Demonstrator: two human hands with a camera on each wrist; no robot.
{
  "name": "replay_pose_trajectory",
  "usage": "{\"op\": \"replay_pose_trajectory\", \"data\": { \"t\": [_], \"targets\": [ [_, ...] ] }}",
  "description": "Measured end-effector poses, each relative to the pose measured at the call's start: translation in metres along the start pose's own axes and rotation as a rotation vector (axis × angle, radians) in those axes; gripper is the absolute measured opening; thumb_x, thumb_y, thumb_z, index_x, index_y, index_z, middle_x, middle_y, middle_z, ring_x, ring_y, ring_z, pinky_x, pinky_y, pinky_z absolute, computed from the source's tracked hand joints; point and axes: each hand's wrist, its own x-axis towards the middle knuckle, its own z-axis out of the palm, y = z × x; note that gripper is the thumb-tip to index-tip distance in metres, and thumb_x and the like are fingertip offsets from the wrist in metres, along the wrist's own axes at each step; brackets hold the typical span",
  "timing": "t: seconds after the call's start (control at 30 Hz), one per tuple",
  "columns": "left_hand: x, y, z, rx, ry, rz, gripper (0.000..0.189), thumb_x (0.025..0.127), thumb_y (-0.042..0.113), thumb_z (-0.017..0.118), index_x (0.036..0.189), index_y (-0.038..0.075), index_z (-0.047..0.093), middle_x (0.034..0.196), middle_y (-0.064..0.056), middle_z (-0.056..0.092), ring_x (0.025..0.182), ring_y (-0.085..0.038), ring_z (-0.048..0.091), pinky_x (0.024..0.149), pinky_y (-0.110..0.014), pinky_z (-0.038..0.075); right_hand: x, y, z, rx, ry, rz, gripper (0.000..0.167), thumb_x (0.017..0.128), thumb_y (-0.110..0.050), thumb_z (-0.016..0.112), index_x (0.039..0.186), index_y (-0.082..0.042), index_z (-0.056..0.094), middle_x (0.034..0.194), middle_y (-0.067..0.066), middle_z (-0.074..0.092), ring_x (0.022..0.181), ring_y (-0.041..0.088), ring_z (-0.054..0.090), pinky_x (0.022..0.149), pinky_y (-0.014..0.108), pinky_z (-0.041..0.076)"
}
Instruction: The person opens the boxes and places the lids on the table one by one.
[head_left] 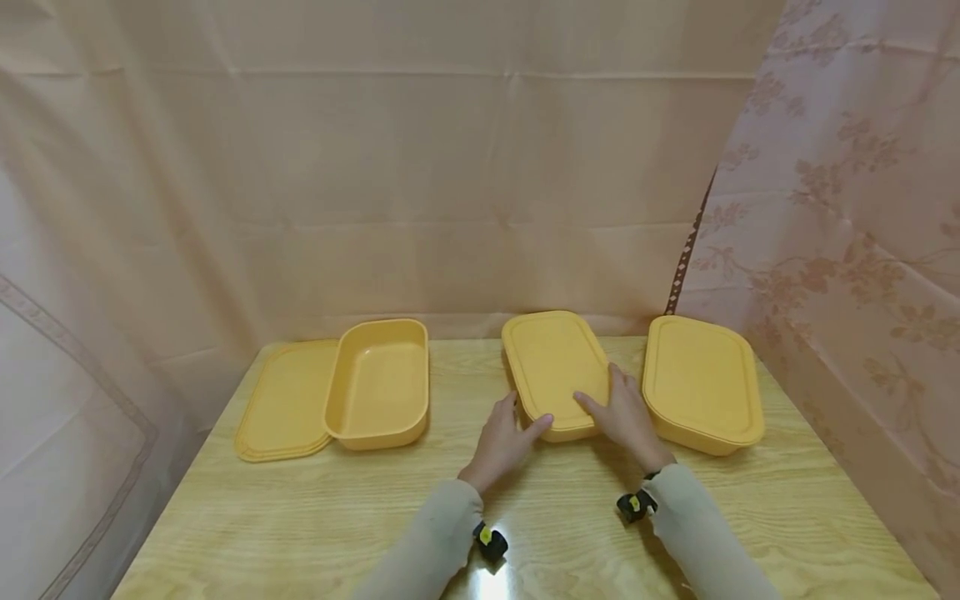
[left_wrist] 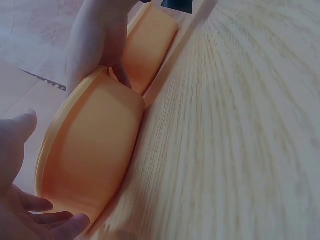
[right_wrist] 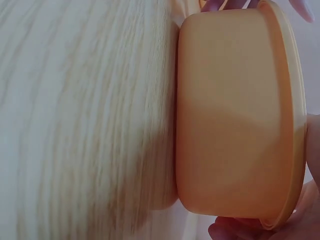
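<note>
In the head view, a yellow lidded food container (head_left: 557, 367) stands on the table between both hands. My left hand (head_left: 502, 442) holds its left side near the front corner, the thumb reaching over the lid. On the opposite side, my right hand (head_left: 626, 421) holds the edge with its thumb over the lid. The left wrist view shows the container's front wall (left_wrist: 95, 145), with the left fingers (left_wrist: 50, 220) at its side. In the right wrist view the container (right_wrist: 230, 115) stands on the tabletop; the right hand (right_wrist: 300, 220) is partly cut off by the frame.
A second lidded yellow container (head_left: 703, 379) stands right of the hands. To the left is an open yellow container (head_left: 382, 383), overlapping a loose flat lid (head_left: 288, 404). Beige cloth (head_left: 450, 167) hangs behind the wooden table (head_left: 300, 525); patterned cloth (head_left: 847, 250) hangs at the right.
</note>
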Motion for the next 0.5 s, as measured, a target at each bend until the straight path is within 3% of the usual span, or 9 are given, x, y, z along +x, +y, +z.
{"op": "replay_pose_trajectory", "data": {
  "t": [0.3,0.5],
  "targets": [
    [0.0029,0.0048,0.0083,-0.037,0.018,0.003,0.081,0.093,0.053,0.058,0.148,-0.001,0.033,0.147,-0.022,0.042,0.136,-0.038,0.043,0.110,-0.053,0.037,0.0045,0.0064,-0.0002,0.035,-0.005,0.043,0.092,0.096,-0.049,0.053,0.151,0.011,0.010,0.150,0.039,0.022,0.137,0.053,0.029,0.112,0.062,0.029],
    [0.0016,0.0061,0.0099,-0.043,0.035,-0.004,0.075,0.097,0.047,0.054,0.149,-0.002,0.031,0.146,-0.022,0.043,0.133,-0.036,0.047,0.109,-0.051,0.040,0.0057,0.0075,-0.0038,0.043,-0.028,0.042,0.089,0.098,-0.046,0.051,0.148,0.016,0.013,0.151,0.039,0.022,0.139,0.053,0.027,0.114,0.061,0.027]
  ]
}}
